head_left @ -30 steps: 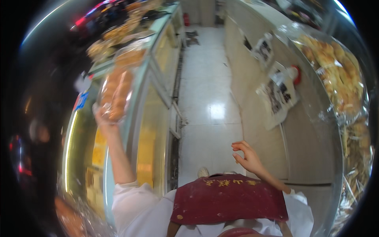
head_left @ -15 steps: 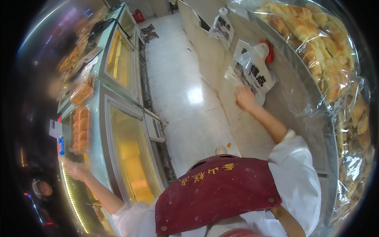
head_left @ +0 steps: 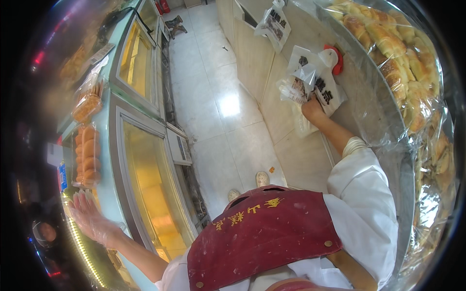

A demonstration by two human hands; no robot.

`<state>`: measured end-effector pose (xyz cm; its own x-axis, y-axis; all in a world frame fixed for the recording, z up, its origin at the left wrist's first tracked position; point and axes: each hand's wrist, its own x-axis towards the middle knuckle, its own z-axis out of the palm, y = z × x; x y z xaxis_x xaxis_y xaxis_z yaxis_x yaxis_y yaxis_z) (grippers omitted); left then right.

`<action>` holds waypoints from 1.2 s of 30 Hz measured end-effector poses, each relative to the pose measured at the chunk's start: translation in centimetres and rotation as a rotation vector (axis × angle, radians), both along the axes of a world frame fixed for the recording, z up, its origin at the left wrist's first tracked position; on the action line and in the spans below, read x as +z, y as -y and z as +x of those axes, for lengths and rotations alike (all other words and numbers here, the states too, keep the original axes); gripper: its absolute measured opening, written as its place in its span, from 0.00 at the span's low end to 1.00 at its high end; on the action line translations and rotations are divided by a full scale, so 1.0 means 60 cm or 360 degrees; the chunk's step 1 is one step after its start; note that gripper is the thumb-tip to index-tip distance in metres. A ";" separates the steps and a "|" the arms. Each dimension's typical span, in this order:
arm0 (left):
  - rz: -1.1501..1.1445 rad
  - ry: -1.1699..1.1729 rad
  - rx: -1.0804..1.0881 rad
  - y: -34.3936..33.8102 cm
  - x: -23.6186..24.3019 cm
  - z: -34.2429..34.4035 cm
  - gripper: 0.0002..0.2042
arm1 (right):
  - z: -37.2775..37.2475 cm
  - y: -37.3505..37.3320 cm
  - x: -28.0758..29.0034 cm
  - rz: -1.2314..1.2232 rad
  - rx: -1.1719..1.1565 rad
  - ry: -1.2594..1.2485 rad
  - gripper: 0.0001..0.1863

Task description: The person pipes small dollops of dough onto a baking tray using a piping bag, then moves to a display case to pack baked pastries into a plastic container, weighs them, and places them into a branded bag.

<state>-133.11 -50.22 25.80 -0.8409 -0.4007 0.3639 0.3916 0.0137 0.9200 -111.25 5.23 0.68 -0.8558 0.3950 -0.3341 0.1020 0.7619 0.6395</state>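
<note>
My left hand, in a thin clear plastic glove, is over the lit display counter at the left. Its fingers are stretched out and nothing is in them. Just beyond the fingertips lies a clear pack of round orange-brown buns. On the right, a bunch of printed white plastic bags hangs against the side of the counter. My right hand has its fingers closed at the lower part of these bags, pinching the plastic; the fingertips are partly hidden. A red round thing sits beside the bags' top.
Plastic-covered pastries lie along the right counter. Farther up hangs a second bunch of bags. Another clear pack of snacks stands on the left glass case. A tiled floor runs between the counters.
My right hand has moved onto the bags and closed on the plastic. My left hand's fingers now show stretched out near the bun pack. The whole view has shifted slightly.
</note>
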 end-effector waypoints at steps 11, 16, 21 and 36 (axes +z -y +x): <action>0.0038 0.0249 -0.0475 -0.073 -0.057 0.047 0.22 | 0.041 0.041 0.053 -0.0564 0.0007 -0.1021 0.05; -0.0087 0.0701 -0.1045 -0.149 -0.141 0.076 0.16 | 0.044 0.069 0.086 -0.1061 -0.0127 -0.1284 0.05; -0.0356 0.0956 -0.2223 -0.273 -0.240 0.137 0.17 | 0.013 0.149 0.135 -0.1990 -0.0300 -0.1836 0.07; -0.0007 0.1070 -0.2284 -0.477 -0.250 0.160 0.12 | -0.005 0.283 0.209 -0.2267 -0.0324 -0.1978 0.09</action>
<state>-123.52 -21.59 10.81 -0.5050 0.8355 -0.2165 -0.3809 0.0094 0.9246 -111.54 -11.77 13.20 -0.8168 0.5312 0.2251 0.0891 0.5017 -0.8605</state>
